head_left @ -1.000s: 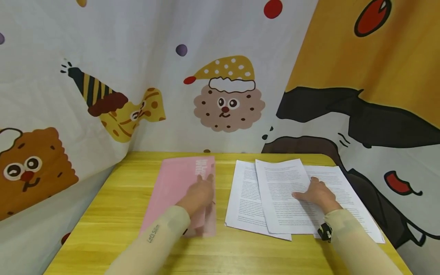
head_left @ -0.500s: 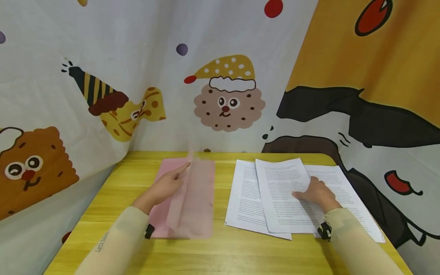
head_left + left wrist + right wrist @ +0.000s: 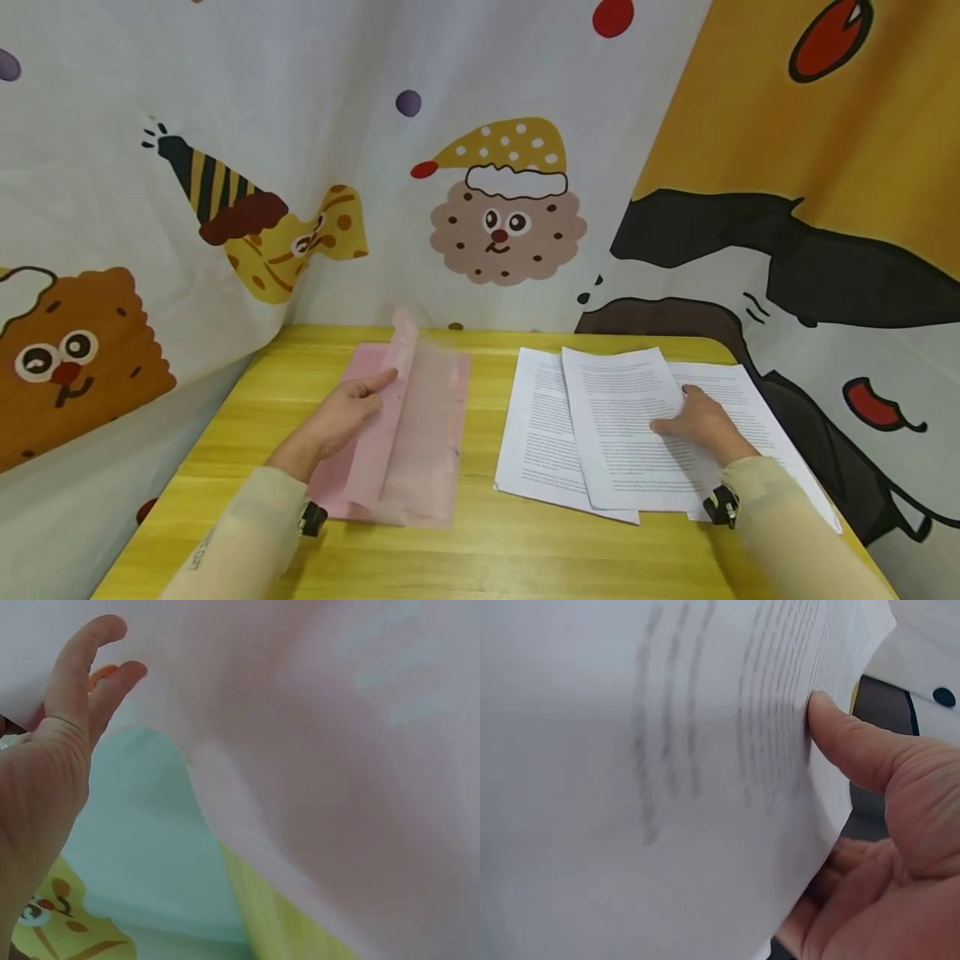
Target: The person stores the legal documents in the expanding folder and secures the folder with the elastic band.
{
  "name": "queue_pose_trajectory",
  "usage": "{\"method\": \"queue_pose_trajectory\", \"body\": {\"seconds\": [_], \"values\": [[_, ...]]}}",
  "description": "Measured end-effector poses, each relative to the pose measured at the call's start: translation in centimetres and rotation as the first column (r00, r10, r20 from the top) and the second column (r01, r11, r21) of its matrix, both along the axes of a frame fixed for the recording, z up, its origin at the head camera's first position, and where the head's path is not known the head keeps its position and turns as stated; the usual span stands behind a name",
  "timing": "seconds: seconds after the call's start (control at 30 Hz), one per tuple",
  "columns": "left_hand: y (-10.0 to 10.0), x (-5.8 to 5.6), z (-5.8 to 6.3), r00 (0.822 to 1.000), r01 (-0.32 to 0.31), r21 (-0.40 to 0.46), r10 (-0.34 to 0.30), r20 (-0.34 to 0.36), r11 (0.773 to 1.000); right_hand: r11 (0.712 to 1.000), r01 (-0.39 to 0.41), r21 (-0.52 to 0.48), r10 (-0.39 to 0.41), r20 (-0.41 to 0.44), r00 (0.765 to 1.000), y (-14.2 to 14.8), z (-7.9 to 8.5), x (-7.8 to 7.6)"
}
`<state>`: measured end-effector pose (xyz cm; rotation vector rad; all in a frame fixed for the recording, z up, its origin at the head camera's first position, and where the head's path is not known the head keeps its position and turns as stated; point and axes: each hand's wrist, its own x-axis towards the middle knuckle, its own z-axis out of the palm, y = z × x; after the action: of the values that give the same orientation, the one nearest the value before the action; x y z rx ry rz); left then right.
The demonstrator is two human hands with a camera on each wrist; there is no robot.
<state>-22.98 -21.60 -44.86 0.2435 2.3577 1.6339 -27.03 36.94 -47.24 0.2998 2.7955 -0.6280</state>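
A pink translucent folder [image 3: 330,487] lies on the left of the table, its cover [image 3: 384,437] lifted and standing up. My left hand [image 3: 337,421] is at the cover's left side, thumb pointing along it. In the left wrist view, the left hand's fingers [image 3: 71,682] are loosely extended beside the pink sheet [image 3: 337,772]. To the right, my right hand [image 3: 708,427] holds the right edge of a printed sheet [image 3: 622,433]. The right wrist view shows the right thumb [image 3: 844,731] on top of the paper [image 3: 592,787], with the other fingers behind its edge.
Beneath the held sheet lie printed papers, one on the left [image 3: 536,417] and one on the right [image 3: 761,425]. All rest on a yellow wood-grain table [image 3: 480,550]. A cartoon-print curtain [image 3: 337,125] hangs right behind the table's far edge.
My left hand has moved left from the folder's right side, and the folder's cover has swung up and leftward, showing the translucent sheet under it. The right hand has stayed at the papers.
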Motion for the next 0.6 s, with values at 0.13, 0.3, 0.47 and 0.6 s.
{"method": "queue_pose_trajectory", "body": {"seconds": [0.13,0.3,0.47,0.6], "values": [[0.8,0.1,0.8,0.999,-0.027,0.053,0.028,-0.016,0.998,0.997,-0.044,-0.066,0.043,-0.025,0.999,1.7,-0.1,0.4],[2.1,0.0,1.3,0.999,-0.054,0.138,0.055,0.001,0.989,0.986,-0.053,-0.159,0.053,-0.004,0.999,3.1,0.2,1.1],[2.9,-0.1,1.3,0.998,-0.058,0.133,0.057,0.009,0.989,0.964,-0.042,-0.263,0.045,0.007,0.999,3.1,0.7,2.1],[2.7,-0.1,1.2,0.999,-0.051,0.091,0.051,-0.001,0.995,0.965,-0.059,-0.254,0.064,0.008,0.998,3.0,1.4,2.9]]}}
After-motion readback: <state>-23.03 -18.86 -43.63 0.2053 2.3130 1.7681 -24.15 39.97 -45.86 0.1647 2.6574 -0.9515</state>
